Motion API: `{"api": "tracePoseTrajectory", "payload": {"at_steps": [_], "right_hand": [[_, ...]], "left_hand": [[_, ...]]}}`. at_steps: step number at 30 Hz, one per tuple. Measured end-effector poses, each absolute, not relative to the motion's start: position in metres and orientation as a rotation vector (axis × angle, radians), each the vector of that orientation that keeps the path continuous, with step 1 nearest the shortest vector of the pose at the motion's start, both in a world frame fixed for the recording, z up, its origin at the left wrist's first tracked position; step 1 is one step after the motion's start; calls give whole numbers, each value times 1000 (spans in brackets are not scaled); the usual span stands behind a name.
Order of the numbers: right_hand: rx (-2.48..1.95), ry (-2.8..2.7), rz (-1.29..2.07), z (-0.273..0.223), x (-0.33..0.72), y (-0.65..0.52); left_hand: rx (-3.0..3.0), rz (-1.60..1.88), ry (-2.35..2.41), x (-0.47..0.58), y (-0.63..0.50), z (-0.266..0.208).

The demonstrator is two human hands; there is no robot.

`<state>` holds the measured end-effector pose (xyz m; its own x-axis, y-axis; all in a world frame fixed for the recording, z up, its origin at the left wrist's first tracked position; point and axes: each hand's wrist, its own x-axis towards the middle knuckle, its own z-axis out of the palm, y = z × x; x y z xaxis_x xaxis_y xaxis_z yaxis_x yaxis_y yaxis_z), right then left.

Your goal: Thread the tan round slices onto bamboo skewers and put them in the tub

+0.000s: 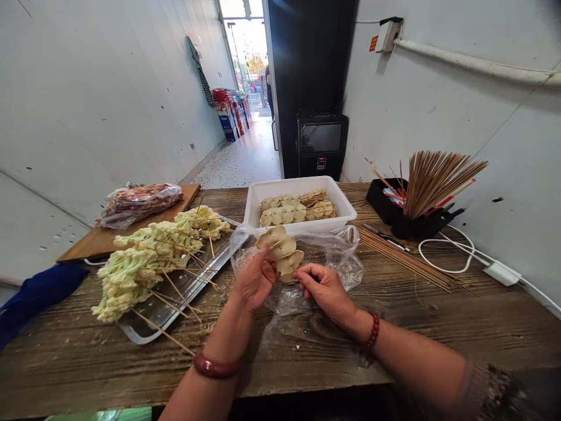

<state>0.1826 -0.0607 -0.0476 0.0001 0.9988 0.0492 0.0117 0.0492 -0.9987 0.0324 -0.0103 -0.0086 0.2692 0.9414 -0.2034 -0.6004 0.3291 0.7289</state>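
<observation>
Our left hand (254, 280) and right hand (324, 287) both pinch the skewer (280, 251) of pale slices over the plastic bag (342, 257); it runs from five toward eleven o'clock.

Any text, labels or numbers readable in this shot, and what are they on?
None can be read.
Orange sign on the right wall: print too small.
Stacked boxes down the corridor: printing blurred.
Black machine beyond the table: red panel too small to read.
</observation>
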Motion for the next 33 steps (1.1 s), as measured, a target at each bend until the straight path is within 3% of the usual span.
{"api": "tracePoseTrajectory", "payload": {"at_steps": [4, 17, 33], "right_hand": [[-1180, -1239, 1145, -48, 184, -59], [-1160, -1555, 802, -48, 187, -62], [-1138, -1582, 819, -49, 184, -65]], "left_hand": [[700, 1024, 681, 36, -14, -13], [674, 1206, 768, 34, -13, -10], [627, 1255, 777, 31, -8, -12]]}}
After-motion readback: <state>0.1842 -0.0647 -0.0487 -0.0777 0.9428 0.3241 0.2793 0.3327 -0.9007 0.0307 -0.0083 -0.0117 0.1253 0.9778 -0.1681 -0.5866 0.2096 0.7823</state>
